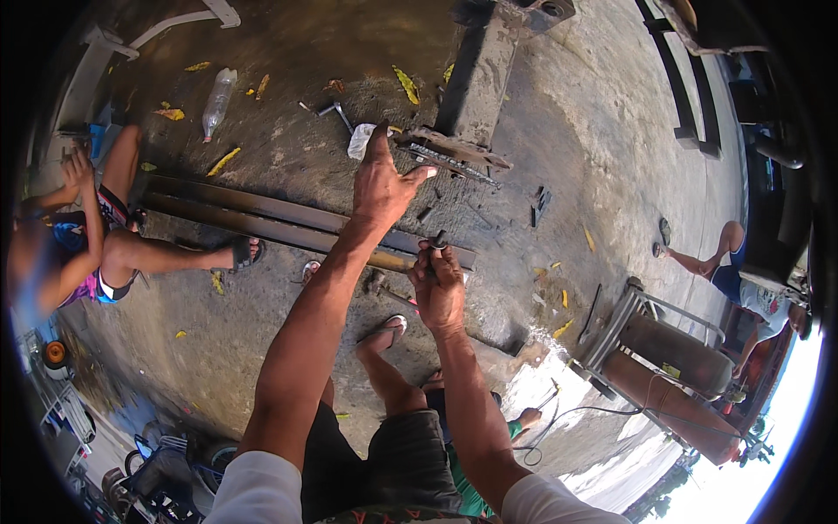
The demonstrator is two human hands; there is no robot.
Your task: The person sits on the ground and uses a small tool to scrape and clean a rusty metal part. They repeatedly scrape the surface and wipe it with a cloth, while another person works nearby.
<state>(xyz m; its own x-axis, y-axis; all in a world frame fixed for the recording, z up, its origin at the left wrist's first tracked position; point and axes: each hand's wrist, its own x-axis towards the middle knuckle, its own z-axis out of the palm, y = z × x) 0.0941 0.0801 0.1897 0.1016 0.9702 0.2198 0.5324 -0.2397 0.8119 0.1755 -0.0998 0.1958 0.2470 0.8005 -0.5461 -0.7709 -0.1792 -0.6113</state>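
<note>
My left hand [381, 188] reaches forward with thumb and index finger spread apart, the thumb close to the edge of a flat end plate [458, 148]. Whether it touches the plate I cannot tell. That plate sits on the end of a thick, dirty square steel beam [481, 83]. Lower and to the right, my right hand [441, 293] is closed around a dark bolt [440, 238] whose end sticks up from the fingers. Beneath my hands lie long metal bars [253, 220] on the concrete. A clear plastic bag [361, 140] rests beyond my left hand.
A plastic bottle [220, 103], a wrench [333, 111] and small dark metal pieces [540, 206] lie about. One person [65, 223] sits at left, another [751, 293] is at far right. A cart with gas cylinders [668, 354] stands at right, with a hose [602, 408] trailing from it.
</note>
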